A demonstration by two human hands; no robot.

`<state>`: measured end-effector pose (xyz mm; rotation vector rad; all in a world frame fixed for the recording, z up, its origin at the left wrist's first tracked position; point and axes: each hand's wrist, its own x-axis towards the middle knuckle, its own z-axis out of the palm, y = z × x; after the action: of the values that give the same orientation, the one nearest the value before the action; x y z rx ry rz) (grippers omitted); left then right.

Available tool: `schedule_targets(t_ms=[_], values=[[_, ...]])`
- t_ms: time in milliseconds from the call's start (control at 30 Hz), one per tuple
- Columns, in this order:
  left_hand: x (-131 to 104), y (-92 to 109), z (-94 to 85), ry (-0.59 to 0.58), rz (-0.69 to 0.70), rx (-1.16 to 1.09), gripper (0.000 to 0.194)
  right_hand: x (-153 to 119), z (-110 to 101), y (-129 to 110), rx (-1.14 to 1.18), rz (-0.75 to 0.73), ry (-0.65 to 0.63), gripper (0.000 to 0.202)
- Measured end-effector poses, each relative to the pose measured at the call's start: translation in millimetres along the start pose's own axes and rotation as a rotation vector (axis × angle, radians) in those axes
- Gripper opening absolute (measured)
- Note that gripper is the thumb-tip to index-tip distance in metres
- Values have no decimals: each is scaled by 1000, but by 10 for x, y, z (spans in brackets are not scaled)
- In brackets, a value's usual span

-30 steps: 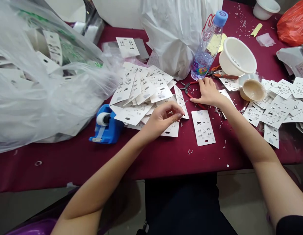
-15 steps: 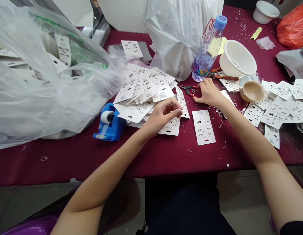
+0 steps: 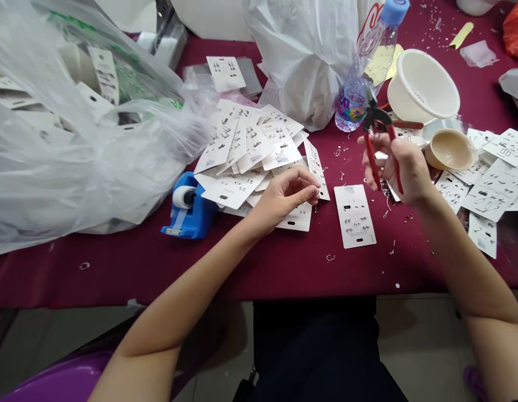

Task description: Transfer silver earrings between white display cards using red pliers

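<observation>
My right hand holds a pair of red-handled pliers up off the table, jaws pointing away from me. My left hand is closed in a pinch over the edge of a pile of earring cards. A tiny piece shows at its fingertips, too small to make out. Between my hands an earring card lies flat on the cloth with several small earrings on it. Just past my left fingertips, another card leans against the pile.
A blue tape dispenser sits left of the pile, beside a large plastic bag. Behind are a white bag, a water bottle and a white bowl. A tan bowl and more cards lie right.
My right hand has picked the pliers up off the table and raised them, moving right and toward me. My left hand keeps its pinch near the card pile. The view has shifted slightly.
</observation>
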<state>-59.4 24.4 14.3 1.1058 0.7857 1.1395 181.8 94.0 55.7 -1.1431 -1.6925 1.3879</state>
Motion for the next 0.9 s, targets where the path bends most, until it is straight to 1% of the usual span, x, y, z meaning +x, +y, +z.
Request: schedule_targets(t_ms=[33, 100, 167, 233, 300, 367, 400, 467, 567, 667, 733, 900], values=[[-4, 6, 6, 5, 3, 1, 22, -94, 33, 2, 62, 31, -50, 39], [-11, 20, 16, 12, 8, 13, 18, -250, 110, 31, 157, 72, -101, 29], [-13, 32, 21, 22, 12, 26, 16, -357, 180, 78, 278, 98, -182, 30], [-14, 36, 20, 31, 13, 29, 14, -432, 227, 123, 350, 131, -305, 30], [-16, 30, 16, 36, 17, 17, 14, -497, 251, 147, 324, 172, -447, 29], [-21, 17, 16, 27, 15, 0, 14, -556, 259, 139, 209, 191, -537, 29], [-25, 11, 18, 16, 7, -10, 15, -581, 259, 123, 130, 190, -549, 28], [-33, 4, 25, -10, -23, -31, 17, -616, 254, 81, -29, 195, -527, 29], [-41, 8, 37, -27, -53, -52, 20, -620, 235, 30, -178, 183, -545, 25], [-43, 23, 39, 1, -71, -42, 24, -590, 215, 29, -262, 89, -608, 21], [-47, 34, 37, 16, -93, -27, 26, -572, 207, 40, -293, 48, -624, 19], [-57, 63, 45, 17, -116, 8, 30, -577, 215, 29, -301, 111, -604, 24]])
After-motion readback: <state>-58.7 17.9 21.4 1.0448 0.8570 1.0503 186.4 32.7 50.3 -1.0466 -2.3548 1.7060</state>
